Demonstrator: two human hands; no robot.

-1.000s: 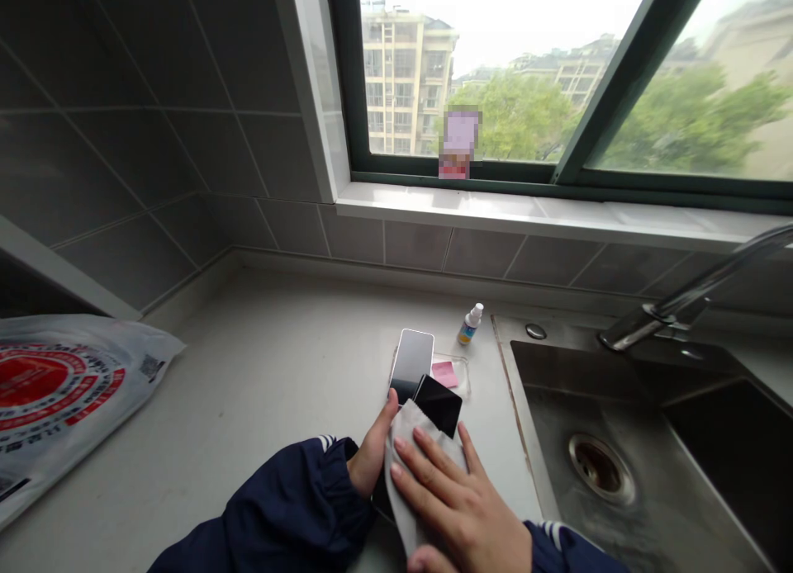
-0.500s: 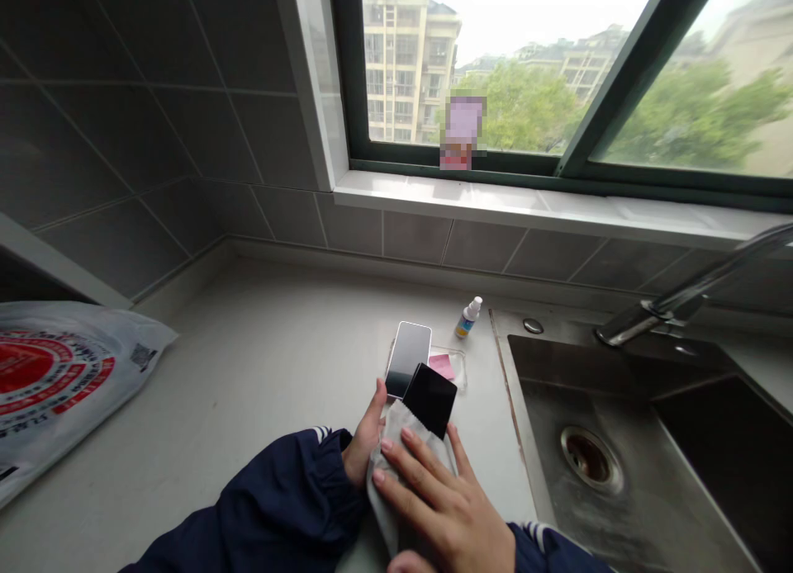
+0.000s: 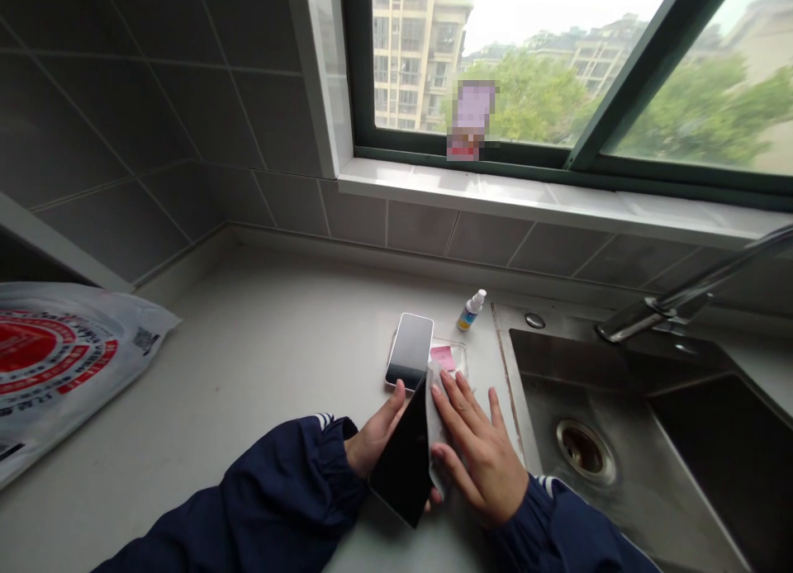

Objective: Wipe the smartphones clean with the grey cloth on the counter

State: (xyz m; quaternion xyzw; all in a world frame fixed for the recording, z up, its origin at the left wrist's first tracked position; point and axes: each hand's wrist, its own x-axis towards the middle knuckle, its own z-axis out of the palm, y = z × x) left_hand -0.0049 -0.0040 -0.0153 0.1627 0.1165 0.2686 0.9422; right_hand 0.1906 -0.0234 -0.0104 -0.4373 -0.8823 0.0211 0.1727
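A black smartphone (image 3: 401, 466) is gripped by its sides in my left hand (image 3: 375, 434), its dark screen tilted toward me. My right hand (image 3: 484, 456) presses a light grey cloth (image 3: 436, 428) along the phone's right side, fingers fairly straight over it. Some fingertips of my left hand show below the cloth. Just beyond, a second phone (image 3: 410, 350) with a pale rim lies on the counter, next to a clear case (image 3: 462, 358) and a pink slip (image 3: 442, 357). A small white spray bottle (image 3: 471, 312) stands behind them.
A steel sink (image 3: 538, 408) with a drain (image 3: 584, 449) and a chrome faucet (image 3: 657, 313) is at the right. On the left lies a printed plastic bag (image 3: 140, 346) on the white counter (image 3: 260, 333). Behind the counter are tiles and a window sill (image 3: 496, 189).
The cloth, which covered the lower part of the black phone, has slid up to its right edge with my right hand. The lower screen is now bare, and the phone is turned differently.
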